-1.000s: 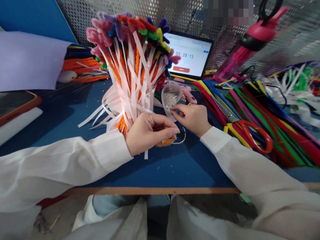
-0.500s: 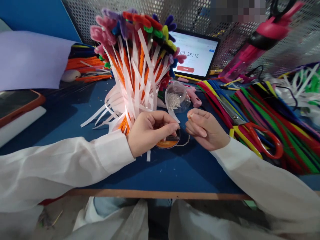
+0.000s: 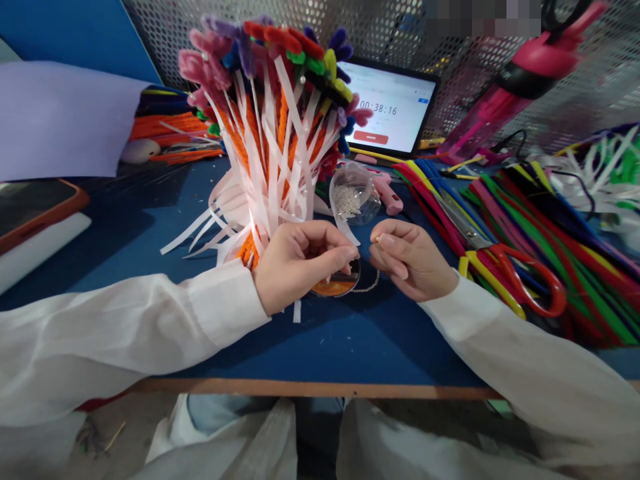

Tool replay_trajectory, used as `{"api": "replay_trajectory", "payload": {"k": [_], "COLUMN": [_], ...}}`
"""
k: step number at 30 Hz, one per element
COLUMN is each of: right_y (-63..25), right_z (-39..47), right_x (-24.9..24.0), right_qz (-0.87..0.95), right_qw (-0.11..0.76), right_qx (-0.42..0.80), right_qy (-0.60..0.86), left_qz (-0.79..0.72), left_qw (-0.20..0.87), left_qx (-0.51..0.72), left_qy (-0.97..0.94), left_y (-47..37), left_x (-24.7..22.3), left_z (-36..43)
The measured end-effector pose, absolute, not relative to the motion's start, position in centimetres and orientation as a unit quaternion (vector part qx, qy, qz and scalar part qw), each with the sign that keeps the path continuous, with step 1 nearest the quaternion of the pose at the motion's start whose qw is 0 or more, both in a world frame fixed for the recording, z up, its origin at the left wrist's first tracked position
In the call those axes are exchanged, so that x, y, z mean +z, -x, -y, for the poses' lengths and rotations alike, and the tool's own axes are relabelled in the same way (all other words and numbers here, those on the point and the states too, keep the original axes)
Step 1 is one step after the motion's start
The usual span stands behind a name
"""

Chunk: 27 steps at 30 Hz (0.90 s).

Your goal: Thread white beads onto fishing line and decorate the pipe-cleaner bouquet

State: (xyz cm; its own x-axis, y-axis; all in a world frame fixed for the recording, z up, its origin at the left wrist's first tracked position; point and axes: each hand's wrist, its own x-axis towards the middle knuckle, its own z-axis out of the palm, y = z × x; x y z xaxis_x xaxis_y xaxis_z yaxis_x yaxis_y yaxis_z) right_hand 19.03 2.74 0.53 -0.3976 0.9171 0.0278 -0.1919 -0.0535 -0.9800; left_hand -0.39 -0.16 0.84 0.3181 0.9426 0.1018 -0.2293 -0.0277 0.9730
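Observation:
My left hand [image 3: 307, 263] is closed in a pinch, thumb against forefinger; what lies between the tips is too small to make out. Opposite it, a short gap away, my right hand [image 3: 415, 261] pinches a tiny pale bead [image 3: 378, 239] between thumb and forefinger. Partly hidden under my left fingers is a round orange-and-dark lid or disc [image 3: 336, 287]. A thin beaded chain [image 3: 370, 285] curves beside it on the table. Behind my hands, a clear plastic cup [image 3: 367, 203] lies tipped with small clear beads inside. A ribbon-wrapped bouquet of pipe-cleaner flowers [image 3: 270, 147] stands behind my left wrist.
Red-handled scissors [image 3: 543, 280] lie across many coloured pipe cleaners [image 3: 575, 240] at right. A pink glue gun [image 3: 389, 193] is behind the cup. A tablet [image 3: 390, 110] showing a timer and a pink bottle [image 3: 520, 80] stand at the back. A phone [image 3: 37, 207] is left.
My right hand has shifted very slightly left, toward my left hand, still pinching the bead. My left hand has stayed in place.

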Motion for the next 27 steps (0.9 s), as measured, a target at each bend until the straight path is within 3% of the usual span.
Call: {"api": "replay_trajectory", "payload": {"k": [27], "right_y": [-18.8], "right_z": [-2.5], "right_x": [0.57], "right_qz": [0.562], "right_qw": [0.453], "right_qx": [0.608], "right_qy": [0.331], "left_qz": [-0.342], "left_qw": [0.612], "left_qx": [0.473], "left_qy": [-0.533], "left_y": [0.35], "left_x": [1.02], "left_z": [0.08]}}
